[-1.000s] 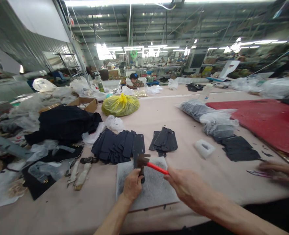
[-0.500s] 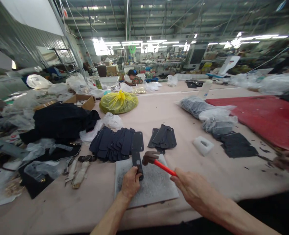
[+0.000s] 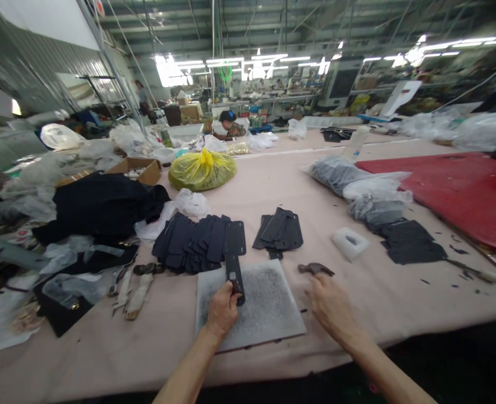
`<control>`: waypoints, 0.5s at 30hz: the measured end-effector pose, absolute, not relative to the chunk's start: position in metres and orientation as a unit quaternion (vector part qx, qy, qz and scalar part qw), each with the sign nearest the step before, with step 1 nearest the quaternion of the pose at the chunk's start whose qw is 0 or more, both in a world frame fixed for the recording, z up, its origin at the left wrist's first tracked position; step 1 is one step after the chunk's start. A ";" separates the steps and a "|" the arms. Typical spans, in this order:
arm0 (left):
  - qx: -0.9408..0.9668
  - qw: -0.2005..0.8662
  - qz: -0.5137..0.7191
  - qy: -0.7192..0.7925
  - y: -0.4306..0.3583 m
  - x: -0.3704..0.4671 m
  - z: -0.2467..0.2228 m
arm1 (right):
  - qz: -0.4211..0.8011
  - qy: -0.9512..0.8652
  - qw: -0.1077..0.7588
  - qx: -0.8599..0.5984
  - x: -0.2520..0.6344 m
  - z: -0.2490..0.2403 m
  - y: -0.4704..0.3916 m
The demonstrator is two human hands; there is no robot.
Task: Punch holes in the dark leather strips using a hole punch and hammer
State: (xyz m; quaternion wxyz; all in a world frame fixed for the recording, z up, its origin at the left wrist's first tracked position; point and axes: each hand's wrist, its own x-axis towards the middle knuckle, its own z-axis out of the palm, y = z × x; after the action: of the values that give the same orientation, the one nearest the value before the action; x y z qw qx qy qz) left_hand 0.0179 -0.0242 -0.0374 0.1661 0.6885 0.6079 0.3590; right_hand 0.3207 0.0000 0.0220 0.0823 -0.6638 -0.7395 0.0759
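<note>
My left hand (image 3: 223,311) is closed in a pinch on a small dark punch-like tool (image 3: 235,287), partly hidden by the fingers. It stands against a dark strap-shaped piece (image 3: 233,264) whose lower end lies on the grey-white board (image 3: 269,306). To the right of the board, my right hand (image 3: 332,306) is closed over the handle of a claw hammer (image 3: 316,269). The metal head shows low over the table, and the red handle is hidden beneath the hand. Beyond the board lie a row of overlapping dark pieces (image 3: 193,244) and a smaller pile (image 3: 279,230).
Wrapped-handle tools (image 3: 141,292) and black cloth (image 3: 105,205) lie at left. A yellow bag (image 3: 202,171) sits farther back. At right are a white block (image 3: 350,243), dark pieces (image 3: 414,242), a brush (image 3: 475,272) and a red sheet (image 3: 450,185). A person (image 3: 231,126) sits beyond the table.
My right hand has moved the hammer from above the board to the table on its right. My left hand stays in place. Another person's hand at the far right has left the view.
</note>
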 end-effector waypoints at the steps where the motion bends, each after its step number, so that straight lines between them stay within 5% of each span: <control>1: 0.688 0.168 0.359 0.607 -0.024 0.018 -0.036 | 0.088 -0.765 0.114 -0.628 0.299 0.027 0.002; 7: 0.674 0.202 0.357 0.614 -0.024 0.018 -0.032 | 0.218 -0.847 0.170 -0.454 0.181 0.020 0.006; 15: 0.489 0.271 0.480 0.676 -0.012 0.004 -0.018 | 0.276 -0.828 0.185 -0.451 0.177 -0.010 0.006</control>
State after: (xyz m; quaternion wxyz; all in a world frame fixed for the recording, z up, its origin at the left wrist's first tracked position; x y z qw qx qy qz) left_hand 0.0037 -0.0124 -0.0179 0.2711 0.4886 0.6763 0.4800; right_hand 0.1767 0.0058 -0.0097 0.1851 -0.4513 -0.8280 0.2764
